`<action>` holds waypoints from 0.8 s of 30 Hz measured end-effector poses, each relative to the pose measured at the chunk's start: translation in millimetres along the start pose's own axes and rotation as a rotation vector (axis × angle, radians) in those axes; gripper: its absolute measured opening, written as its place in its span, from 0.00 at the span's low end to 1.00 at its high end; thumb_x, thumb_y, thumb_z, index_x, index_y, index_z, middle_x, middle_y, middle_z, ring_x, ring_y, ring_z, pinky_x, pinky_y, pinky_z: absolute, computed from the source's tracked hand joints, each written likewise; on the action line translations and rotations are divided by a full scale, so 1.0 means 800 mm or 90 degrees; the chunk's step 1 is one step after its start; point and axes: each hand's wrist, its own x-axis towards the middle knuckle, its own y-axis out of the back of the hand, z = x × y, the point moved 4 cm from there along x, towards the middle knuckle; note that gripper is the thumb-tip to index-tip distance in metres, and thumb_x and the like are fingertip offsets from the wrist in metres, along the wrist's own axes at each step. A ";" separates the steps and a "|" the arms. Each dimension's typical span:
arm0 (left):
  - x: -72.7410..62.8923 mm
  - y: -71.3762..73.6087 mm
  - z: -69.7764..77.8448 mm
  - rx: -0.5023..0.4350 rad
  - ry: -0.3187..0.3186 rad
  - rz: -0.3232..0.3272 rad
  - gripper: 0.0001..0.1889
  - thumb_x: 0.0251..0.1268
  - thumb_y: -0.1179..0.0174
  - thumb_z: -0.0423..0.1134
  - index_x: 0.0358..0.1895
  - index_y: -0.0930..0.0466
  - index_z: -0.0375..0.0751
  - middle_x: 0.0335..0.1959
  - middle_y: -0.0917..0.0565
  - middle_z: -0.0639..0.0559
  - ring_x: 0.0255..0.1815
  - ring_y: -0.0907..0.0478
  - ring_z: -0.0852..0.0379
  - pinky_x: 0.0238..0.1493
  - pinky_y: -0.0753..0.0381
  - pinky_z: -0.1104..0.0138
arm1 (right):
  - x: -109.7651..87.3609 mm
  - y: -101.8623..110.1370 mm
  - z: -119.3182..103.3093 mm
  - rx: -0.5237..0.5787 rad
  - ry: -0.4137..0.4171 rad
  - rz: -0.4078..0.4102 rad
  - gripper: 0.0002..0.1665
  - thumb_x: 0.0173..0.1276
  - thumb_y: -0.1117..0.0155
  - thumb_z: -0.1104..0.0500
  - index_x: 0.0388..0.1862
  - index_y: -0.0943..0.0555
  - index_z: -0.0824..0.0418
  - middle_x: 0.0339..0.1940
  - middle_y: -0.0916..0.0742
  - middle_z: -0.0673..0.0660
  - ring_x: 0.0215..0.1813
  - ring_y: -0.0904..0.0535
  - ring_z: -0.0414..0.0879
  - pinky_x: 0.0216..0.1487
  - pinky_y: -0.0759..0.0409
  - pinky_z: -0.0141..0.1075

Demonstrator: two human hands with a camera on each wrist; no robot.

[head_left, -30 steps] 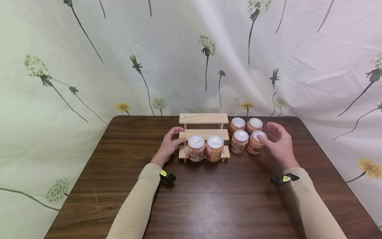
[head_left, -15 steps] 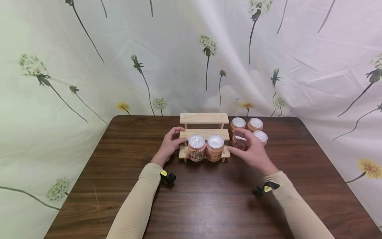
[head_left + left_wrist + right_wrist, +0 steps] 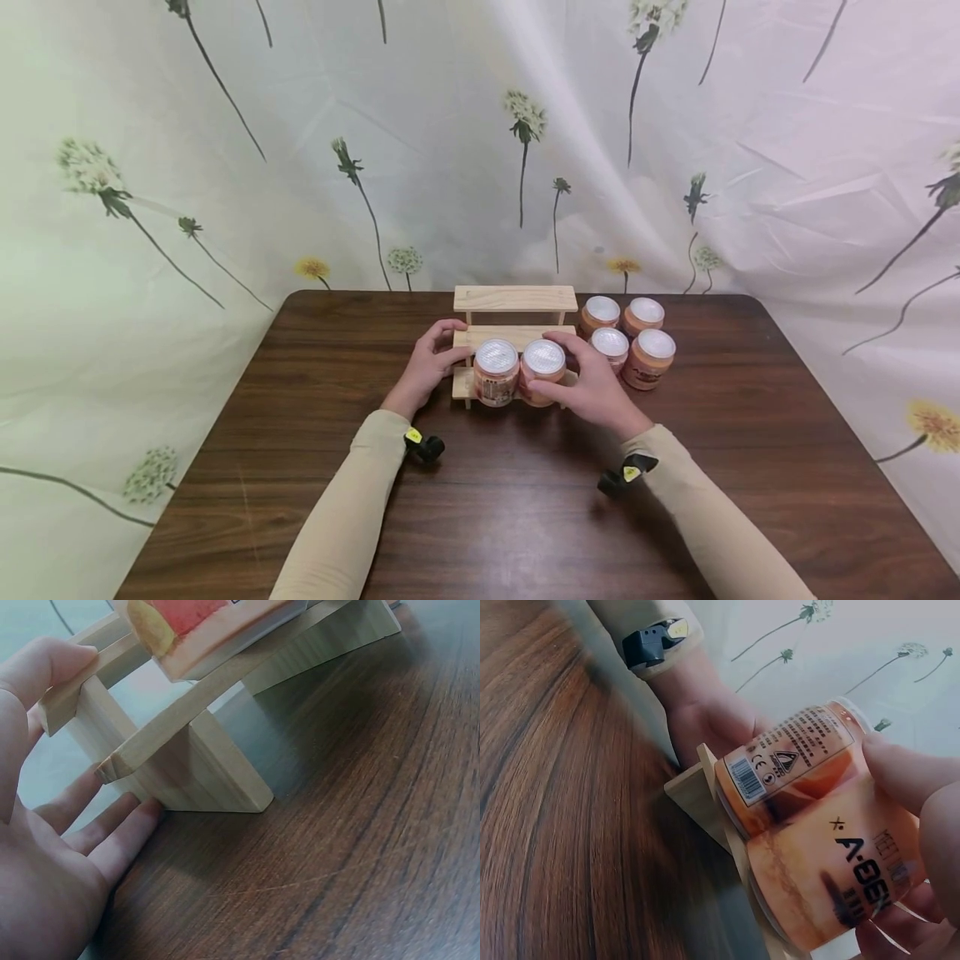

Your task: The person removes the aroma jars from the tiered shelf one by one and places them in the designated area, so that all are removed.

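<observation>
A small three-step wooden rack (image 3: 514, 297) stands on the table, two orange jars with silvery lids side by side on its lowest step. My left hand (image 3: 426, 367) holds the rack's left side; in the left wrist view its thumb lies on a step's end and its fingers (image 3: 124, 836) touch the side panel. The right-hand jar (image 3: 542, 379) is between the thumb and fingers of my right hand (image 3: 596, 387), its label showing in the right wrist view. Beside it sits the left jar (image 3: 497, 383), with a barcode label (image 3: 750, 780).
Several more orange jars (image 3: 648, 367) stand grouped on the table just right of the rack. The dark wood table (image 3: 480, 517) ends at the back against a curtain (image 3: 435, 167) printed with dandelions. Each wrist wears a small black camera (image 3: 618, 482).
My right hand has moved left from the front right jar of the group to the right jar on the rack's lowest step and now grips it. The left hand has stayed put.
</observation>
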 end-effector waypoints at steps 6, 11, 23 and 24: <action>0.011 0.003 -0.019 -0.002 -0.003 0.012 0.23 0.72 0.33 0.33 0.68 0.26 0.43 0.64 0.23 0.44 0.52 0.20 0.57 0.42 0.16 0.66 | 0.000 -0.004 -0.001 0.016 0.009 0.021 0.39 0.59 0.16 0.60 0.68 0.23 0.61 0.59 0.16 0.58 0.61 0.18 0.52 0.64 0.21 0.55; 0.012 0.002 -0.021 -0.004 -0.011 0.015 0.23 0.72 0.32 0.32 0.66 0.25 0.41 0.62 0.23 0.43 0.49 0.19 0.58 0.38 0.19 0.70 | 0.000 -0.005 -0.001 0.045 -0.002 0.023 0.35 0.61 0.17 0.60 0.65 0.22 0.60 0.57 0.15 0.58 0.58 0.18 0.52 0.64 0.22 0.56; 0.012 0.005 -0.021 0.007 -0.003 0.015 0.23 0.72 0.32 0.33 0.66 0.26 0.42 0.63 0.24 0.43 0.53 0.21 0.55 0.42 0.17 0.68 | -0.012 0.000 -0.004 0.054 -0.009 0.041 0.32 0.59 0.16 0.61 0.61 0.21 0.57 0.53 0.14 0.54 0.53 0.17 0.48 0.60 0.21 0.49; 0.012 0.005 -0.021 0.009 -0.001 0.014 0.23 0.72 0.32 0.33 0.67 0.26 0.42 0.64 0.24 0.43 0.53 0.21 0.55 0.42 0.17 0.68 | -0.014 0.001 -0.003 0.051 -0.011 0.043 0.33 0.59 0.16 0.60 0.61 0.21 0.57 0.53 0.14 0.54 0.53 0.17 0.48 0.60 0.21 0.48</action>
